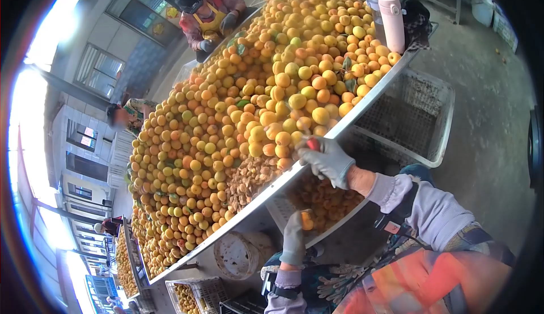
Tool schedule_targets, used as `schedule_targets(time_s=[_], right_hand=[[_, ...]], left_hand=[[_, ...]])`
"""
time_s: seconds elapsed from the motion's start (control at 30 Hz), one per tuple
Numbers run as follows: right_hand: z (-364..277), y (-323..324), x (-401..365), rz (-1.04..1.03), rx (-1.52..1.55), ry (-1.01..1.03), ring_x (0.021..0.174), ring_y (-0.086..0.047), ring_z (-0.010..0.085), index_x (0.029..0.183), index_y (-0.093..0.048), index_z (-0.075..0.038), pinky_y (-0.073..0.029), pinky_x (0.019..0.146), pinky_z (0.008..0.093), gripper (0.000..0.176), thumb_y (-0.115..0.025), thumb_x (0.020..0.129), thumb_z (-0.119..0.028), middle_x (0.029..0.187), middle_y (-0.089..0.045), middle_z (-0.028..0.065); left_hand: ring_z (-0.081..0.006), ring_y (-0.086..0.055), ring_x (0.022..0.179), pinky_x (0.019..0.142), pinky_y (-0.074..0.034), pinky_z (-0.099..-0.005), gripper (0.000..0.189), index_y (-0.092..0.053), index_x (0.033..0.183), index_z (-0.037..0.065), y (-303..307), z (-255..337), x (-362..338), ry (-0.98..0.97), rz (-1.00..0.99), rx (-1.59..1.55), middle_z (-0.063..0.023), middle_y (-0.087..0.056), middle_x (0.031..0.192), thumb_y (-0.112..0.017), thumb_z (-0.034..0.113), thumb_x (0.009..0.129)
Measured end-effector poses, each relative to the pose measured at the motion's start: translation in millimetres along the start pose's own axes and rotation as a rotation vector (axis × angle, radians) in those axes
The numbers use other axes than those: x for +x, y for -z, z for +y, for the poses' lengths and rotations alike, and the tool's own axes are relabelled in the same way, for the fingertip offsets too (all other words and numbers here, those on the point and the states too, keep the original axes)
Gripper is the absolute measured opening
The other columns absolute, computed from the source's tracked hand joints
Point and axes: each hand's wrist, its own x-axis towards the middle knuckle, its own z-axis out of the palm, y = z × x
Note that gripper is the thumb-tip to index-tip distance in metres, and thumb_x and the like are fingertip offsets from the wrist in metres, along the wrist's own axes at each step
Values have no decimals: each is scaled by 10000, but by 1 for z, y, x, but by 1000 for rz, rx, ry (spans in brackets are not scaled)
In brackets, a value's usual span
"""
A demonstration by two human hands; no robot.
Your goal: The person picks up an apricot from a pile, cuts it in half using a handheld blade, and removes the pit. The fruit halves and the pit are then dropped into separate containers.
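Note:
A large heap of apricots (226, 115) covers the metal-edged table (243, 207). My right hand (328, 160), in a pale glove, is closed around a small red-handled tool (313, 143) at the table's edge; its working end is too blurred to identify. Lower down, my gloved left hand (293, 243) is closed on an apricot (306, 220), which shows orange between the fingers. A brown pile of apricot pits (252, 182) lies on the table near the rim. Under my hands, a white crate (279, 215) contains orange apricot pieces (330, 200).
An empty-looking plastic crate (443, 127) stands right of the table. A pink bottle (391, 24) stands at the table's far right corner. A dirty bucket (238, 255) and a crate of apricots (212, 291) sit below left. A co-worker (208, 19) in a yellow apron works across the heap.

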Motion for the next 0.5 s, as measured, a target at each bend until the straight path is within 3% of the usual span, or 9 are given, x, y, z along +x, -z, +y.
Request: schedule_targets(time_s=[0.1, 0.13, 0.2, 0.23, 0.3, 0.33, 0.4, 0.47, 0.5], right_hand=[[-20, 13, -5, 67, 71, -46, 475, -472, 24, 1098, -555, -71, -361, 391, 183, 230, -609, 930, -220, 808, -628, 48], [-23, 16, -6, 83, 66, -42, 476, -471, 21, 1082, -558, -80, -357, 387, 182, 217, -605, 933, -230, 804, -626, 45], [-26, 21, -7, 83, 62, -47, 477, -473, 22, 1083, -559, -84, -356, 388, 184, 220, -604, 934, -240, 799, -624, 42], [-27, 23, -8, 88, 54, -61, 478, -474, 23, 1084, -561, -87, -355, 388, 186, 224, -602, 935, -250, 795, -621, 39], [-30, 25, -11, 74, 52, -67, 477, -474, 26, 1081, -563, -92, -354, 389, 188, 226, -605, 933, -258, 792, -620, 37], [-31, 26, -12, 53, 44, -76, 476, -475, 29, 1079, -565, -96, -353, 390, 191, 229, -608, 932, -266, 790, -619, 36], [-33, 23, -13, 69, 25, -117, 478, -474, 42, 1086, -564, -82, -360, 394, 202, 264, -617, 925, -285, 788, -619, 41], [-31, 21, -13, 80, 32, -124, 488, -457, 62, 992, -547, -71, -363, 387, 226, 282, -635, 905, -325, 763, -589, 27], [-32, 20, -15, 65, 42, -139, 487, -457, 66, 974, -550, -69, -363, 388, 226, 276, -633, 907, -323, 759, -588, 26]], left_hand=[[-155, -621, 914, 758, -539, -268, 382, -510, 1284, 37, -5, -8, 9, 101, -33, -16, -86, -643, 965, -521, 258, 973], [-155, -621, 914, 758, -539, -268, 382, -510, 1284, 37, -5, -2, 7, 97, -32, -12, -86, -643, 965, -521, 258, 973], [-202, -629, 1026, 874, -481, -302, 467, -544, 1256, 11, -2, 8, 7, 30, 76, 585, -137, -640, 1170, -641, 289, 894], [-202, -629, 1026, 874, -481, -302, 467, -544, 1256, 11, 0, 14, 10, 25, 74, 590, -137, -640, 1170, -641, 289, 894], [-195, -613, 1078, 888, -479, -307, 457, -553, 1245, 8, 6, 30, 21, -64, 184, 168, -146, -629, 1206, -677, 252, 879], [-190, -613, 1066, 882, -485, -315, 456, -550, 1246, 1, 16, 45, 35, -261, 183, 278, -137, -645, 1162, -694, 207, 865], [-191, -621, 1041, 875, -489, -324, 429, -567, 1231, 10, 17, 85, 60, -299, 290, 317, -123, -656, 1127, -681, 211, 869], [-219, -636, 1001, 867, -493, -329, 451, -561, 1242, 22, 22, 108, 104, -492, 382, 440, -129, -651, 1127, -685, 207, 849], [-278, -628, 1000, 867, -491, -360, 455, -567, 1230, 35, 25, 118, 131, -578, 416, 631, -152, -639, 1131, -676, 225, 831]])
